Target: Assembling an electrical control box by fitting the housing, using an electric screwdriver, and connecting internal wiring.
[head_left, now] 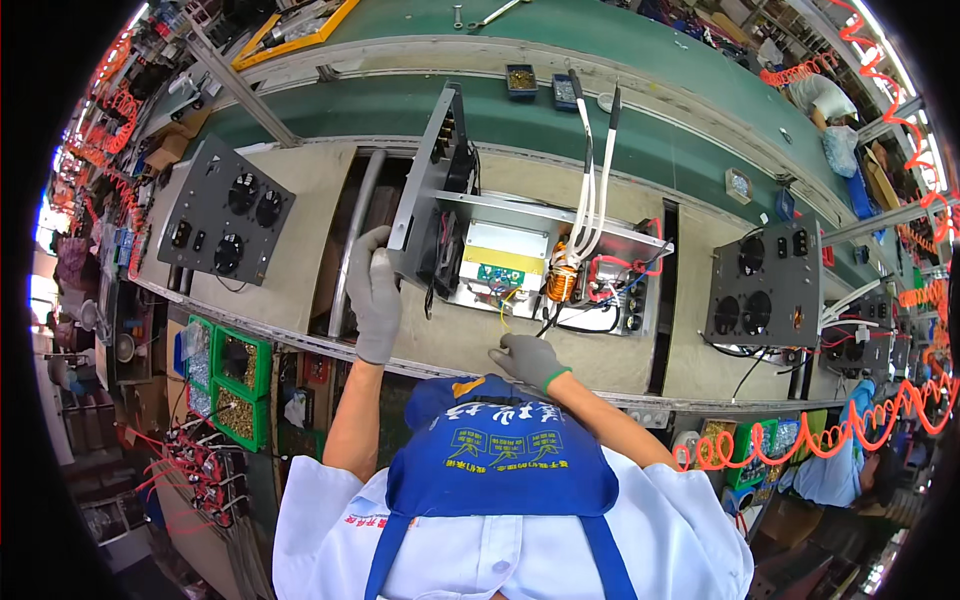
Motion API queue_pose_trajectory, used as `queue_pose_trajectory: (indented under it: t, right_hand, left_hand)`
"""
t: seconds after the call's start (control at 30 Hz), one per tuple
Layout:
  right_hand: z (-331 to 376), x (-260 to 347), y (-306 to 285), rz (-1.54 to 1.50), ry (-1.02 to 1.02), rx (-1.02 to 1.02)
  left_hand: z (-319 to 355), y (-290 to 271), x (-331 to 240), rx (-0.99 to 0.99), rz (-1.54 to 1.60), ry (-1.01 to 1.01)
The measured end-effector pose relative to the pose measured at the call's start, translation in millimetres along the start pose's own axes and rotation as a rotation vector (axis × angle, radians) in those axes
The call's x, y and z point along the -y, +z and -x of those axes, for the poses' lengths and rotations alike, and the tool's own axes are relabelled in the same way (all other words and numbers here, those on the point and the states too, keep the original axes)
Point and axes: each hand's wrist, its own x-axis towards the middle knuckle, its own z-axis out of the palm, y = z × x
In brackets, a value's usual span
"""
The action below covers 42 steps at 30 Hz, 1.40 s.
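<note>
I see my left hand (pixel 373 293) in a grey glove clamped on the lower edge of the grey metal panel (pixel 428 190), which stands tilted up at the left end of the open machine case (pixel 545 262). My right hand (pixel 528 358), also gloved, is loosely curled just below the case, fingers near the thin yellow wire (pixel 506 305) that hangs from the green circuit board (pixel 499 273); I cannot tell whether it actually pinches the wire.

The case sits on the surface (pixel 300 240) straight ahead of both hands. Inside it, up and right of my right hand, are a copper coil (pixel 561 283), red wires (pixel 610 270) and two white cables (pixel 592 170) running away from me.

Progress, as I judge it: internals look mounted and mostly wired, but the case is uncovered and the panel is not seated flat, so closing up is left. The yellow wire looks loose, maybe unplugged.

Left of my left hand lies a finished-looking dark fan panel (pixel 225 212); another one (pixel 765 283) sits well right of my right hand. Green bins (pixel 240 385) are below left.
</note>
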Motion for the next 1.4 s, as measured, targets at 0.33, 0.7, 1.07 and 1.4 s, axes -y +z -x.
queue_pose_trajectory:
  t: [0.33, 0.7, 1.07, 1.4]
  right_hand:
    - [76.2, -110.5, 7.2, -0.109, 0.38, -0.035]
    - [69.8, -158.2, 63.9, -0.08, 0.731, -0.157]
    - [32.5, -107.1, 94.4, -0.02, 1.042, -0.062]
    - [17.5, -86.3, 74.8, -0.066, 1.166, -0.068]
  left_hand:
    - [-38.8, 19.6, -34.6, 0.305, -0.131, 0.518]
    - [-42.2, 15.0, -50.2, 0.581, -0.241, 0.609]
    - [-57.7, 13.9, -24.5, 0.658, -0.138, 0.715]
    - [-64.5, 20.4, 9.9, 0.67, 0.011, 0.799]
